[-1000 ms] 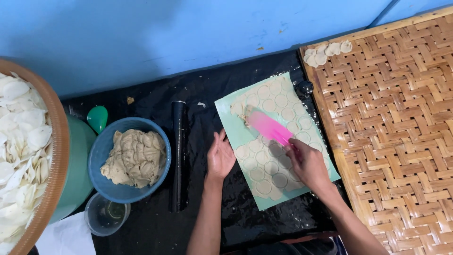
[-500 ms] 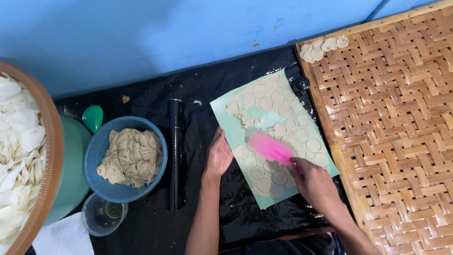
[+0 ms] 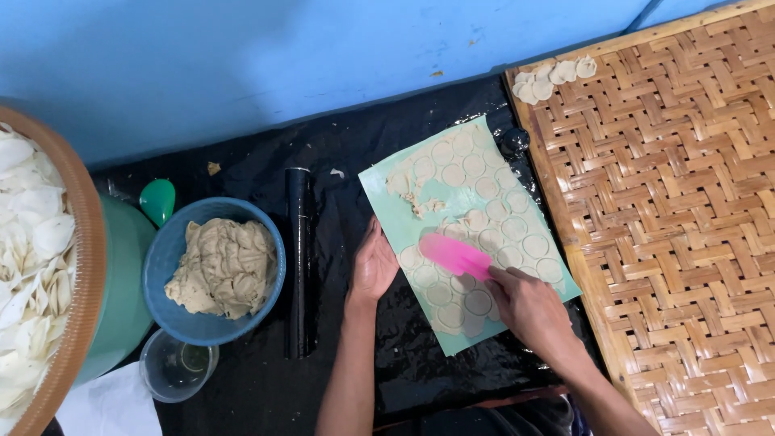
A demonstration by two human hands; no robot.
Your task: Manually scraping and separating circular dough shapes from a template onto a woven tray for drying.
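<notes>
A pale green sheet (image 3: pixel 379 182) lies on the black plastic, covered with rolled dough (image 3: pixel 484 202) cut into several round discs. My right hand (image 3: pixel 529 307) grips a pink scraper (image 3: pixel 454 256) whose blade lies flat across the discs at the sheet's middle. My left hand (image 3: pixel 374 266) rests flat on the black plastic, fingers against the sheet's left edge, holding nothing. Some dough scraps sit near the sheet's upper left.
A black rolling pin (image 3: pixel 299 258) lies left of the sheet. A blue bowl (image 3: pixel 161 266) holds a dough lump (image 3: pixel 222 266). A clear cup (image 3: pixel 176 367), green container (image 3: pixel 121 282), basket of white chips (image 3: pixel 32 266) and woven tray (image 3: pixel 686 202) with a few discs (image 3: pixel 553 77).
The scraper has slid down the sheet from its upper part to its middle, leaving bare green where dough was. My left hand has stayed at the sheet's edge.
</notes>
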